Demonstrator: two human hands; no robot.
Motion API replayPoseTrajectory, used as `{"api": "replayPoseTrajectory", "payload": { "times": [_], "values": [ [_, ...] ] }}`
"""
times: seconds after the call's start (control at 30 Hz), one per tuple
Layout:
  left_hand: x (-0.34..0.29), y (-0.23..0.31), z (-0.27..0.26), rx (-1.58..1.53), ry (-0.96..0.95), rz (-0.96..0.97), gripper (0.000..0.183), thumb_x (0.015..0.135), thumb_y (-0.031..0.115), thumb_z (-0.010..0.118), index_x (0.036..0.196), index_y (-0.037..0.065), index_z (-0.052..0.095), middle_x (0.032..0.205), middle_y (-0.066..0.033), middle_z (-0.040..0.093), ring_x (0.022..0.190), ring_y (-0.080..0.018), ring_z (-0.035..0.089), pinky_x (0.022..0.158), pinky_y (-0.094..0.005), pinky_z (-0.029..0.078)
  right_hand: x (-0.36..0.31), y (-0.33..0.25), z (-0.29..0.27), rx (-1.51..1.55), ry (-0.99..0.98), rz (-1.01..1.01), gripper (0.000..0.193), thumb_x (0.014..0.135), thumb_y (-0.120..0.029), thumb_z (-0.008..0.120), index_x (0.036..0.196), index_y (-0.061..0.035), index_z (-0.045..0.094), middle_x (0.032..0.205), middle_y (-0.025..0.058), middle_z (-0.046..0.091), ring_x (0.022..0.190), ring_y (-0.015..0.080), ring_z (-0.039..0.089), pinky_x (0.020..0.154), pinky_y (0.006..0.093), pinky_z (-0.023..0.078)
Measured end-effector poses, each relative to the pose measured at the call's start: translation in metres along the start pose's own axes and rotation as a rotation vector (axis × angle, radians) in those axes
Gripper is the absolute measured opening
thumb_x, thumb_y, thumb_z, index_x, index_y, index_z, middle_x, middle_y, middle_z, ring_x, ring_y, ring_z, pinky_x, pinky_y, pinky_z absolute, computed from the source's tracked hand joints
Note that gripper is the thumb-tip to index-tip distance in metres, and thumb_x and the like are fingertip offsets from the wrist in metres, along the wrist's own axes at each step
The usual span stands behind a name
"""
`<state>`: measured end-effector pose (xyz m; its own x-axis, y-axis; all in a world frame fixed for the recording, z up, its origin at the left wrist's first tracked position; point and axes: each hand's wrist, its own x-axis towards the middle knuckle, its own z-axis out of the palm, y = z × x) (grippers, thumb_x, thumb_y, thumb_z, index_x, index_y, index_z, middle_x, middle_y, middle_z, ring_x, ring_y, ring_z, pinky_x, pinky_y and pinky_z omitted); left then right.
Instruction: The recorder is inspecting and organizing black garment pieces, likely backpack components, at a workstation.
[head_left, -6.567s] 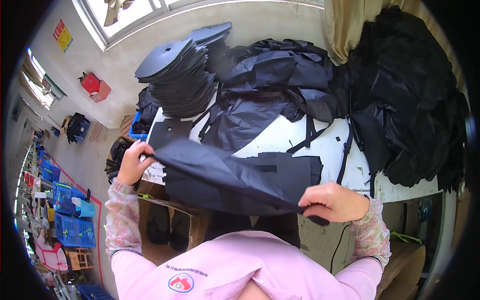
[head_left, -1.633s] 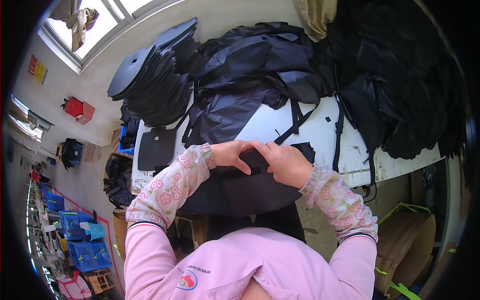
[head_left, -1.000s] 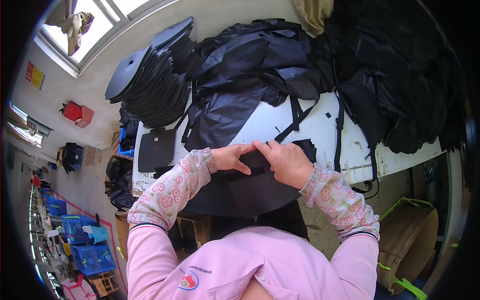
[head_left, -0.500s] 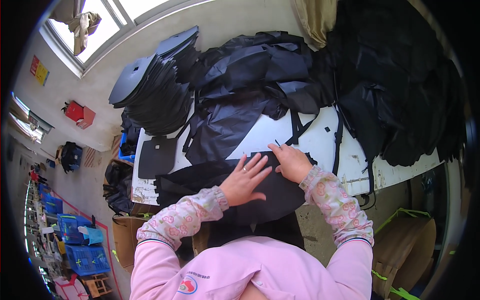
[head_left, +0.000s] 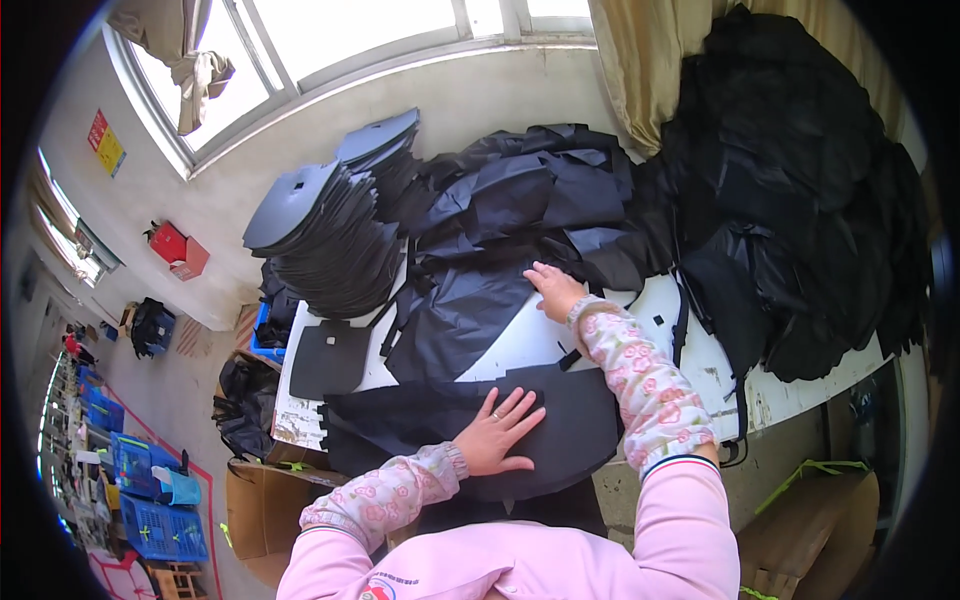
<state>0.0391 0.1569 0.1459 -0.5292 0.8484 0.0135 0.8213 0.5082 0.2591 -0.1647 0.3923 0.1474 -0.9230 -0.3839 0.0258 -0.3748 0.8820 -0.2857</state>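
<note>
A black fabric piece (head_left: 570, 420) with one rounded end lies across the table's near edge. My left hand (head_left: 500, 432) rests on it, fingers spread flat, with a ring on one finger. My right hand (head_left: 556, 292) is stretched farther across the table, at the near edge of a heap of crumpled black fabric pieces (head_left: 500, 210). Its fingers are extended, and nothing shows held in them. Beneath my right forearm the end of a black strap (head_left: 570, 358) shows on the white table (head_left: 530, 340).
A tall stack of dark panels (head_left: 320, 240) stands at the back left, with a single panel (head_left: 330, 358) lying in front. A large black fabric pile (head_left: 790, 200) rises on the right. Cardboard boxes (head_left: 262, 520) stand below the table, and blue crates (head_left: 165, 525) stand farther left.
My right hand has left the fabric piece's upper edge and moved away from me to the heap. My left hand stays flat on the piece. The view has tilted up.
</note>
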Motion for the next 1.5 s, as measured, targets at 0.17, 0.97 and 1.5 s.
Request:
{"api": "replayPoseTrajectory", "payload": {
  "times": [0.17,0.97,1.5],
  "values": [
    [0.005,-0.015,-0.031,-0.366,0.129,0.025,0.071,0.088,0.041,0.070,0.146,0.014,0.041,0.156,-0.0212,0.028,0.147,-0.0402,0.023,0.118,-0.0576,0.017,0.038,0.011,0.038,-0.163,-0.056,0.143,0.065,0.089,-0.009,0.055,0.150,-0.0125,0.033,0.140,0.0151,0.054,0.136,0.0324,0.044,0.111,0.0477,0.034],
    [0.074,-0.100,-0.171,-0.312,1.013,-0.470,0.016,0.075,0.009,0.072,0.079,0.003,0.057,0.058,-0.0095,0.057,0.053,-0.0198,0.058,0.052,-0.0328,0.043,-0.072,-0.140,-0.095,0.299,0.581,-0.135,0.082,0.074,-0.043,0.083,0.136,-0.0094,0.043,0.111,0.0131,0.051,0.090,0.0323,0.062,0.076,0.0424,0.053],
    [0.054,-0.041,-0.130,0.169,0.950,-0.309,0.047,0.066,0.024,0.082,0.105,0.014,0.059,0.114,-0.0068,0.054,0.114,-0.0293,0.050,0.099,-0.0480,0.033,-0.110,-0.177,-0.139,0.041,0.583,-0.266,0.009,0.087,-0.008,0.063,0.096,-0.0053,0.060,0.086,0.0134,0.064,0.076,0.0324,0.067,0.063,0.0393,0.054]
  ]
}}
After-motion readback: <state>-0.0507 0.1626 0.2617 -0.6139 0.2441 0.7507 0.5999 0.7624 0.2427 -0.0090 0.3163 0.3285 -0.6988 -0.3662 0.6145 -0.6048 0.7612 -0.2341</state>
